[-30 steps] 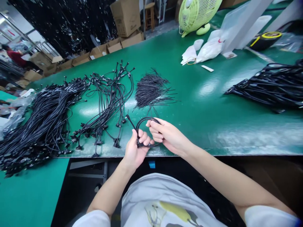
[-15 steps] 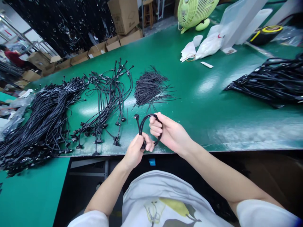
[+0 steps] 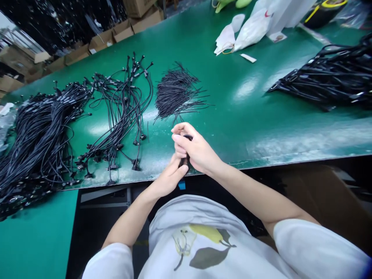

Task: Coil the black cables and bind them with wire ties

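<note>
Close to the table's front edge, my two hands meet around a coiled black cable (image 3: 188,137). My left hand (image 3: 168,176) grips the coil from below, its fingers partly hidden behind my right hand (image 3: 195,149). The right one is closed on the upper part of the coil, thumb and index finger reaching to the left. Most of the cable is covered by the fingers, its plugs included. Just beyond my hands lies a heap of short thin black ties (image 3: 176,93). Left of it, loose black cables with plugs (image 3: 123,116) are spread out.
A thick pile of cables (image 3: 43,135) covers the left end of the green table (image 3: 232,128). Bundled black cables (image 3: 325,77) lie at the right. White crumpled bags (image 3: 251,33) and a black-yellow roll (image 3: 325,11) sit at the back. Cardboard boxes (image 3: 101,40) stand behind the table.
My right hand has come left and over my left hand, closing up the cable loop that stood open between them. The view has shifted, with the table sitting higher.
</note>
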### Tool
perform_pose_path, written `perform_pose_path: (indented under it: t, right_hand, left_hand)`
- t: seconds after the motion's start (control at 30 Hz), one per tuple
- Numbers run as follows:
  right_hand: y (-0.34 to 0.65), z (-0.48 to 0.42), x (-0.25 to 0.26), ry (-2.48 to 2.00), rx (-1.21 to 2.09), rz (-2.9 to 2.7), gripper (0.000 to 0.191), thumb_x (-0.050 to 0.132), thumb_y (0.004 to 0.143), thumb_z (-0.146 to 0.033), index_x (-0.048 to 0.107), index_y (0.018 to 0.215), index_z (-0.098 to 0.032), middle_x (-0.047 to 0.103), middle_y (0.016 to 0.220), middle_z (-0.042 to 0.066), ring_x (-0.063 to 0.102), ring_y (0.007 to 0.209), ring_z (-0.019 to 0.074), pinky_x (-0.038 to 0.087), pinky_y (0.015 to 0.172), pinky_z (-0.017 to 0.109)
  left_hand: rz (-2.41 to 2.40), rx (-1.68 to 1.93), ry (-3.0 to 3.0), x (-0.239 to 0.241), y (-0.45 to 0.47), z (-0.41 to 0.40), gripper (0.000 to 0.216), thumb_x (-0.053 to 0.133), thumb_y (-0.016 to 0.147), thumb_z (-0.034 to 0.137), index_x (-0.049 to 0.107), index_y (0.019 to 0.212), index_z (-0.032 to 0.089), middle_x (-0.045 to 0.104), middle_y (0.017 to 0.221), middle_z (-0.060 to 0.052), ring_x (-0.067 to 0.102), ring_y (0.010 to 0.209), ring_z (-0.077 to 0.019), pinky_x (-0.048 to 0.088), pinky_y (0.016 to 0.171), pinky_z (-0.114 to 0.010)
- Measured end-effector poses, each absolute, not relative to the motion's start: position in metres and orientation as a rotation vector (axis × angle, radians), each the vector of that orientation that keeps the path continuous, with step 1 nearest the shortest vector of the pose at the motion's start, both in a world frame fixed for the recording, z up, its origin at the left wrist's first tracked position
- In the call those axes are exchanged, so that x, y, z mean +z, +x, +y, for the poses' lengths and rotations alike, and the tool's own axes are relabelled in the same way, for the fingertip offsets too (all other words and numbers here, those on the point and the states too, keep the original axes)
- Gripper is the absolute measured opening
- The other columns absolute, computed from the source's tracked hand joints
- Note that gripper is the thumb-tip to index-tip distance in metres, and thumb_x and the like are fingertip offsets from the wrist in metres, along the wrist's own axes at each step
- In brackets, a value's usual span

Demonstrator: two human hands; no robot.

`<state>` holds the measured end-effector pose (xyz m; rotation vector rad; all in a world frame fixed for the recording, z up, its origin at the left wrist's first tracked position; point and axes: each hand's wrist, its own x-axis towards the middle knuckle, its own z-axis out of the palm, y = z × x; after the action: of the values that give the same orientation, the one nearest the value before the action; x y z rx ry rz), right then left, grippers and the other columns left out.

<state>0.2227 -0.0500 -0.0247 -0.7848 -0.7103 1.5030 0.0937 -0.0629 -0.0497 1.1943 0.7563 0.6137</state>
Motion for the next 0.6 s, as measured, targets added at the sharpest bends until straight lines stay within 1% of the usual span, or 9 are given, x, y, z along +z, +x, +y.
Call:
perform_pose_path:
  t: [0.07,0.13,0.2,0.27,0.37,0.4,0.47,0.53,0.6]
  right_hand:
    - [0.224,-0.046,-0.021,-0.762,1.545,-0.735,0.024,0.066,0.081,-0.036,0.048,0.09,-0.023,0.03,0.061,-0.011,0.023,0.043,0.0012,0.02,0.04,0.014]
    - [0.226,-0.043,-0.019,-0.755,1.608,-0.752,0.028,0.068,0.079,-0.04,0.047,0.086,-0.022,0.028,0.057,-0.011,0.021,0.042,0.0015,0.019,0.039,0.014]
    - [0.229,-0.041,-0.019,-0.744,1.684,-0.75,0.036,0.073,0.075,-0.043,0.046,0.082,-0.021,0.028,0.054,-0.012,0.024,0.041,0.0017,0.022,0.037,0.014]
    - [0.231,-0.038,-0.02,-0.73,1.74,-0.734,0.041,0.075,0.072,-0.048,0.045,0.079,-0.02,0.032,0.054,-0.011,0.025,0.04,0.0013,0.022,0.036,0.014]
    - [0.233,-0.034,-0.023,-0.697,1.726,-0.706,0.046,0.073,0.071,-0.054,0.044,0.075,-0.019,0.04,0.062,-0.008,0.024,0.04,-0.0007,0.018,0.032,0.013]
    - [0.233,-0.034,-0.023,-0.687,1.701,-0.708,0.046,0.073,0.072,-0.054,0.044,0.075,-0.019,0.041,0.064,-0.008,0.023,0.039,-0.0012,0.016,0.032,0.013]
    - [0.235,-0.033,-0.023,-0.677,1.675,-0.752,0.042,0.071,0.075,-0.052,0.045,0.076,-0.019,0.039,0.06,-0.009,0.022,0.037,-0.001,0.016,0.031,0.013]
    - [0.237,-0.035,-0.023,-0.672,1.686,-0.824,0.038,0.069,0.078,-0.05,0.045,0.077,-0.02,0.035,0.054,-0.011,0.022,0.035,0.0,0.018,0.03,0.012]
    - [0.239,-0.038,-0.023,-0.651,1.729,-0.897,0.037,0.066,0.081,-0.05,0.045,0.077,-0.02,0.035,0.053,-0.011,0.024,0.034,0.0006,0.019,0.028,0.012]
  left_hand:
    - [0.687,0.561,1.02,-0.047,0.098,-0.064,0.041,0.064,0.079,0.054,0.06,0.096,0.016,0.057,0.083,-0.004,0.054,0.076,-0.0173,0.046,0.074,-0.031]
    - [0.634,0.505,0.889,-0.043,0.1,-0.065,0.044,0.06,0.08,0.059,0.057,0.089,0.015,0.051,0.07,0.0,0.049,0.06,-0.0128,0.045,0.061,-0.029]
    - [0.596,0.451,0.803,-0.039,0.101,-0.066,0.04,0.061,0.082,0.055,0.055,0.085,0.015,0.046,0.063,0.003,0.046,0.054,-0.0105,0.044,0.056,-0.027]
    - [0.564,0.419,0.702,-0.036,0.102,-0.068,0.035,0.065,0.082,0.049,0.054,0.084,0.015,0.042,0.059,0.005,0.043,0.05,-0.0089,0.042,0.053,-0.025]
    - [0.544,0.462,0.553,-0.037,0.103,-0.069,0.033,0.065,0.082,0.047,0.056,0.082,0.015,0.036,0.055,0.007,0.035,0.046,-0.0068,0.037,0.049,-0.022]
    - [0.543,0.479,0.521,-0.039,0.103,-0.069,0.033,0.063,0.084,0.047,0.058,0.083,0.014,0.036,0.056,0.006,0.036,0.047,-0.0068,0.037,0.05,-0.022]
    - [0.544,0.481,0.493,-0.042,0.102,-0.067,0.033,0.061,0.085,0.045,0.062,0.089,0.011,0.045,0.061,0.002,0.044,0.054,-0.0084,0.041,0.056,-0.024]
    - [0.535,0.428,0.49,-0.045,0.1,-0.063,0.032,0.065,0.082,0.04,0.064,0.095,0.01,0.054,0.072,-0.003,0.053,0.064,-0.0119,0.046,0.066,-0.028]
    - [0.49,0.342,0.482,-0.046,0.099,-0.061,0.03,0.072,0.076,0.035,0.064,0.094,0.012,0.057,0.075,-0.004,0.056,0.068,-0.0141,0.047,0.07,-0.032]
